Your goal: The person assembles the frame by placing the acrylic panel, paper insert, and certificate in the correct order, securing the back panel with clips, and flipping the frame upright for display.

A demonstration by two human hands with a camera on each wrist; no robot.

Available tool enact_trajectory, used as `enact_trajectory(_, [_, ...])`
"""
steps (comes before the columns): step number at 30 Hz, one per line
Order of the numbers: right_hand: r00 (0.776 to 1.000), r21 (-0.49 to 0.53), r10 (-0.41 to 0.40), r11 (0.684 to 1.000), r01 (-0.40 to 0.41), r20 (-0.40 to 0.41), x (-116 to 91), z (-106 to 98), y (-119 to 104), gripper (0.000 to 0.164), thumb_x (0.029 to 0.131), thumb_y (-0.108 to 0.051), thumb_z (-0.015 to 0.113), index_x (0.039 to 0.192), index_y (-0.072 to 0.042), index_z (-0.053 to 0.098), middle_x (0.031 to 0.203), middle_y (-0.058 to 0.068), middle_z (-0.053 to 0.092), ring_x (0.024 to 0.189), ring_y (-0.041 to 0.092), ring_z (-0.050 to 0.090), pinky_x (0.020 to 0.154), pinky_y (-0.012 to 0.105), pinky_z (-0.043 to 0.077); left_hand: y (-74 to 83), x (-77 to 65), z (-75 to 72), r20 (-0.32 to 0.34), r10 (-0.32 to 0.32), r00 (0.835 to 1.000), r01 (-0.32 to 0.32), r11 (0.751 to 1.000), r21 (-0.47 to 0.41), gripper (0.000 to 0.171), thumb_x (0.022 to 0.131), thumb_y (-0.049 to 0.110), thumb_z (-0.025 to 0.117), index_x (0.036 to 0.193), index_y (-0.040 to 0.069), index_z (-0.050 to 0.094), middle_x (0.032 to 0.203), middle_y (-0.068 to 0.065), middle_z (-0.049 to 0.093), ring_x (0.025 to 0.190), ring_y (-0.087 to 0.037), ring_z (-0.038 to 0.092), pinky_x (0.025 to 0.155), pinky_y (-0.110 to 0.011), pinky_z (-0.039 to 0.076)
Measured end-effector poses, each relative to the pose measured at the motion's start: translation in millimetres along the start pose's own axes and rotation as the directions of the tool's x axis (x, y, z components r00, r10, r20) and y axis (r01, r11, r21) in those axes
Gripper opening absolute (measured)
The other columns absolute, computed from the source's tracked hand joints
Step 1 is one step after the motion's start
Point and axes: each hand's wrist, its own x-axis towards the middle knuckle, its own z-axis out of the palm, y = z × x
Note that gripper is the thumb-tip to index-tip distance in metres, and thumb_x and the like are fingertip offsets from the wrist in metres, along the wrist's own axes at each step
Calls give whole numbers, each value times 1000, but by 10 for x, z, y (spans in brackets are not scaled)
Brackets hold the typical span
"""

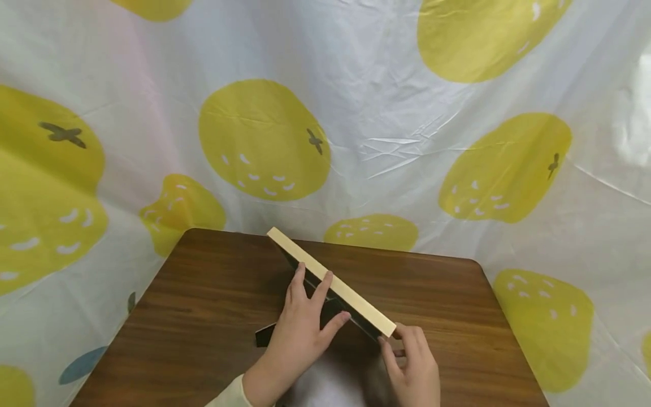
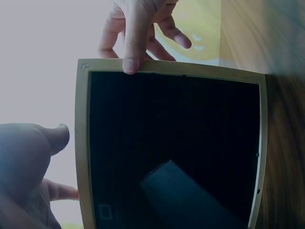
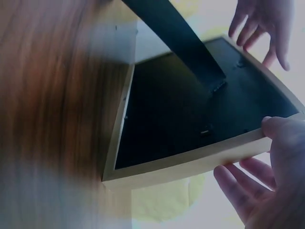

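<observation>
A picture frame [image 1: 333,281] with a pale wooden border stands on the table, its long top edge running diagonally in the head view. Its black back panel [image 2: 167,119] faces the person, and a black easel stand [image 3: 183,40] juts out from it. My left hand [image 1: 300,322] has its fingers extended, two fingertips at the top edge and the thumb held apart from them. At the near right corner, my right hand [image 1: 414,362] pinches the border, thumb on the back side and fingers on the other face. The frame's front is hidden.
The brown wooden table [image 1: 203,294] has rounded far corners. Close behind it and along its sides hangs a white curtain [image 1: 366,113] printed with yellow fruit. The foot of the stand reaches left over the tabletop, beside the left wrist.
</observation>
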Motion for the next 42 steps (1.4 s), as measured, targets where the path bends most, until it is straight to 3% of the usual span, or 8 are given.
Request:
enact_trajectory(10, [981,30,-196,980,196,-4,-113,124,-90,49,77,-1,95,119,-7,70,100,4,64,83,16,68,68,12,56,5,17,-18,29,-44,999,46,993,-110,105,97,78,63,175,18,26,182,-23,-1,160,-53,29,112,-69,50])
enact_trajectory(16, [961,97,-276,956,277,-26,-152,197,-152,33,99,-26,83,118,-4,68,97,4,62,83,17,64,72,15,58,-11,-84,-5,30,-35,999,41,979,-198,110,96,73,69,175,14,21,181,-19,2,152,-45,48,116,-61,50])
enact_trajectory(23, [955,145,-294,944,296,-37,-202,283,-253,44,111,-44,57,113,-1,67,97,6,61,84,14,61,73,15,58,42,-289,32,118,-17,993,53,950,-308,151,73,74,89,176,16,-5,181,-7,-27,169,-42,1,124,-68,36])
enact_trajectory(25, [951,134,-306,942,308,-40,-212,296,-260,47,111,-45,55,113,0,67,97,6,61,84,14,61,74,15,57,66,-336,67,116,-12,993,50,943,-330,156,71,71,93,175,17,-9,180,-7,-29,169,-42,-1,124,-69,36])
enact_trajectory(30, [943,111,-331,937,332,-32,-226,327,-318,46,113,-44,53,112,-1,67,97,1,61,81,9,58,74,14,52,95,-411,202,10,9,1000,-5,928,-372,144,83,63,90,176,15,-8,180,-15,-26,167,-49,1,120,-74,37])
enact_trajectory(34, [943,194,-332,926,324,9,-248,338,-366,25,102,-22,75,115,-3,66,98,-1,60,80,11,62,71,15,56,79,-445,267,-80,-11,997,-21,919,-395,127,93,44,88,176,10,-2,181,-18,-20,165,-53,8,116,-75,40])
enact_trajectory(37, [943,283,-329,911,302,55,-259,327,-357,45,93,-27,89,122,-5,65,101,-2,61,83,12,64,70,17,58,41,-471,259,-111,-17,994,-29,918,-395,120,92,34,87,176,10,4,183,-17,-15,165,-52,14,114,-74,42])
enact_trajectory(42, [866,438,-465,828,351,184,-221,298,-198,70,97,-63,72,132,-3,61,109,2,63,93,14,66,70,17,57,-102,-528,126,-120,77,990,-116,923,-367,118,89,26,88,175,9,11,183,-23,-5,164,-51,20,113,-72,45])
